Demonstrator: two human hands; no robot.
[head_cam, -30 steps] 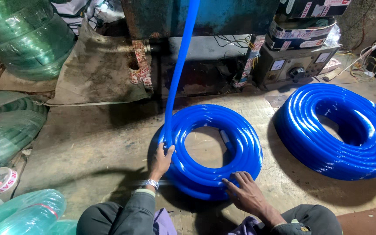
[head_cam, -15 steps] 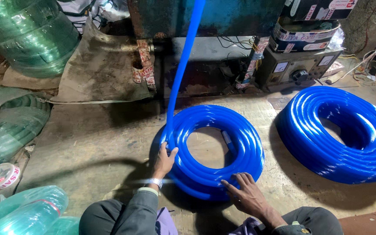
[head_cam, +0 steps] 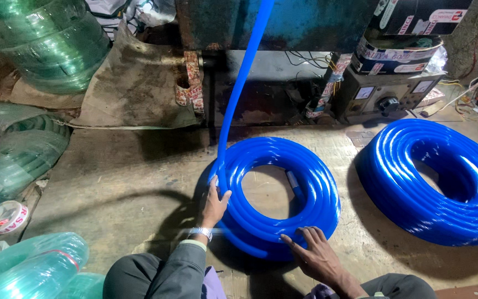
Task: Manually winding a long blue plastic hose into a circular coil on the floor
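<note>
A coil of glossy blue hose [head_cam: 311, 182] lies flat on the worn floor in front of me. One strand of the blue hose [head_cam: 244, 72] runs up from the coil's left side to the top of the view. My left hand [head_cam: 216, 204] grips the hose where that strand joins the coil. My right hand [head_cam: 313, 252] rests flat on the coil's near edge, fingers spread. A watch sits on my left wrist.
A second, larger blue hose coil [head_cam: 438, 182] lies to the right. Green hose coils [head_cam: 45, 39] stack at the left and far left. A dark blue machine [head_cam: 305, 22] and a control box with a dial [head_cam: 388, 94] stand behind. A tape roll [head_cam: 6, 217] lies at the left.
The coil and my hands hold nearly the same places. My left hand has slid slightly along the coil's left side; the right hand stays pressed on the near edge.
</note>
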